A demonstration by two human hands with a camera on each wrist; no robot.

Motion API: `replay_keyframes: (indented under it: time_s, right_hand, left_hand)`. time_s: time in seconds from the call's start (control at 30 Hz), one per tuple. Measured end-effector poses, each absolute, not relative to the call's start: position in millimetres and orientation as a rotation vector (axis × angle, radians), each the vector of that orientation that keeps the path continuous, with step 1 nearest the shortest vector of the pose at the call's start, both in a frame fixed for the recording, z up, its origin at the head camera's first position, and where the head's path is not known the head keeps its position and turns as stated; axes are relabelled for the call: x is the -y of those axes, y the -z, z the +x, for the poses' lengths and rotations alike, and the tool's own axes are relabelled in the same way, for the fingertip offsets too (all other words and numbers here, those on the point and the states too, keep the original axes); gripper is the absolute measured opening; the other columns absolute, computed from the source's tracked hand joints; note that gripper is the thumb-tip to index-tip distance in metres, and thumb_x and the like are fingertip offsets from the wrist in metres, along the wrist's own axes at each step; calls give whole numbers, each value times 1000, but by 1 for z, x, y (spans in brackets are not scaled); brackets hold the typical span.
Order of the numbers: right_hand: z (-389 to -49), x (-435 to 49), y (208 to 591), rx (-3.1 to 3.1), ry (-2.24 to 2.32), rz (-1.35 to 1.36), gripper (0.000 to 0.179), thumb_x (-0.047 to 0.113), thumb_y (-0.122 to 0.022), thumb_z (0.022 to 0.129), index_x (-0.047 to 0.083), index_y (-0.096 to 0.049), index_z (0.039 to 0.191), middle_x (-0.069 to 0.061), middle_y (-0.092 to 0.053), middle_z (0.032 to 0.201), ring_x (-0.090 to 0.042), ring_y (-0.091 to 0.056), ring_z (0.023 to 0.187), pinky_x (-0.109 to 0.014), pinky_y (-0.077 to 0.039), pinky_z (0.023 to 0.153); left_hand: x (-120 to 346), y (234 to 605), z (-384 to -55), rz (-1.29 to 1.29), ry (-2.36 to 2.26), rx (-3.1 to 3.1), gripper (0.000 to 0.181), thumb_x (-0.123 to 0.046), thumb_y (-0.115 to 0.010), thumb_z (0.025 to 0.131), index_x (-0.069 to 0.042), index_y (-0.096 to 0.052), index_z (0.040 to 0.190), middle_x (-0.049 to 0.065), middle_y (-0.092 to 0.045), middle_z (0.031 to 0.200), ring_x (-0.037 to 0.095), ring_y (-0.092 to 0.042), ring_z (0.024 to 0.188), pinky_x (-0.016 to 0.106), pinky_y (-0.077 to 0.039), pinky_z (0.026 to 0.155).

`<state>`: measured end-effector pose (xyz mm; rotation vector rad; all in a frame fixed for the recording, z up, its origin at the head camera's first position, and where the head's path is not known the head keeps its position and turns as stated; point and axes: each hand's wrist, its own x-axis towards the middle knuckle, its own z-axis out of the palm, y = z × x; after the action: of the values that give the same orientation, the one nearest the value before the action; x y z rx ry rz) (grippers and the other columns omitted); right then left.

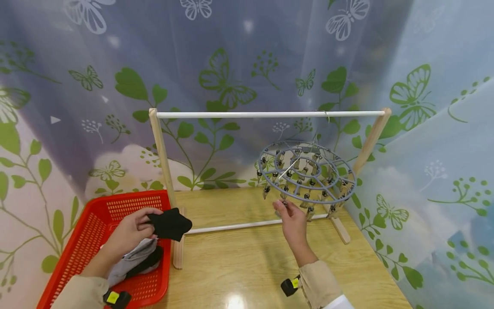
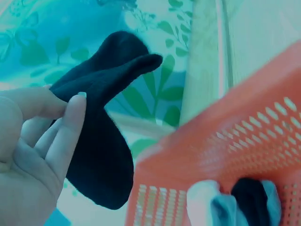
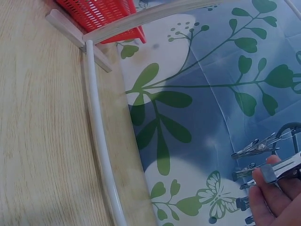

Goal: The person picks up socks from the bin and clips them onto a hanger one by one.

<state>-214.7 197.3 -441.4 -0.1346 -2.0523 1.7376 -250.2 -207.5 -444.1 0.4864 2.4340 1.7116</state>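
My left hand [image 1: 133,231] pinches a black sock [image 1: 170,224] over the right rim of the red basket [image 1: 164,274]. In the left wrist view the sock [image 2: 106,146] hangs folded from between thumb and fingers. At the near edge of a round grey clip hanger [image 1: 283,192], my right hand [image 1: 295,223] pinches a metal clip [image 3: 282,168] between thumb and fingers. Many more clips dangle from the hanger's rings. Whether the pinched clip's mouth is open is too small to tell.
A wooden stand with a white top rail [image 1: 239,115] holds the hanger by its hook near the right end. Its lower white bar [image 1: 235,226] runs along the wooden table [image 1: 231,262]. Grey and black socks [image 1: 135,259] lie inside the basket. Patterned curtains surround the table.
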Motion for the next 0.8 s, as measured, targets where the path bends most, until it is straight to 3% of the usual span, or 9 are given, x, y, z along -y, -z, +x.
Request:
replay_keyframes:
  time_s: [0.2,0.37,0.47,0.63,0.8]
  right_hand:
    - [-216,-201,445,2044,-1754,-136,26,7,-57,98,-13,-63,114,-29,-67,103,-30,-67,97,-22,-51,87]
    - [-226,-208,463,2010,-1797,-146,27,11,-61,97,-10,-65,113,-25,-69,102,-21,-69,93,-21,-50,87]
    - [-230,-211,471,1996,-1803,-151,29,16,-62,96,-7,-67,113,-22,-70,100,-13,-68,90,-21,-50,87]
    - [-230,-212,473,1996,-1766,-112,29,19,-63,96,-6,-68,111,-20,-71,98,-15,-69,89,-25,-52,87]
    - [-228,-213,472,2029,-1745,-118,29,21,-63,96,-4,-70,109,-18,-72,98,-20,-69,93,-26,-51,88]
  left_hand:
    - [187,437,-243,570,-1671,-2602,32,15,-57,87,5,-57,117,30,-64,109,9,-68,82,29,-56,64]
    - [173,437,-236,574,-1525,-2822,23,14,-61,83,-3,-63,99,12,-68,87,9,-60,66,25,-49,54]
    - [163,439,-233,593,-1444,-2913,23,11,-67,80,-7,-62,92,4,-64,79,12,-52,64,26,-45,57]
    - [145,447,-232,719,-1453,-2970,20,5,-76,78,-9,-63,85,0,-62,80,11,-51,67,27,-46,63]
    - [123,454,-234,915,-1501,-3048,9,4,-75,80,-4,-71,81,3,-60,89,12,-55,79,27,-49,69]
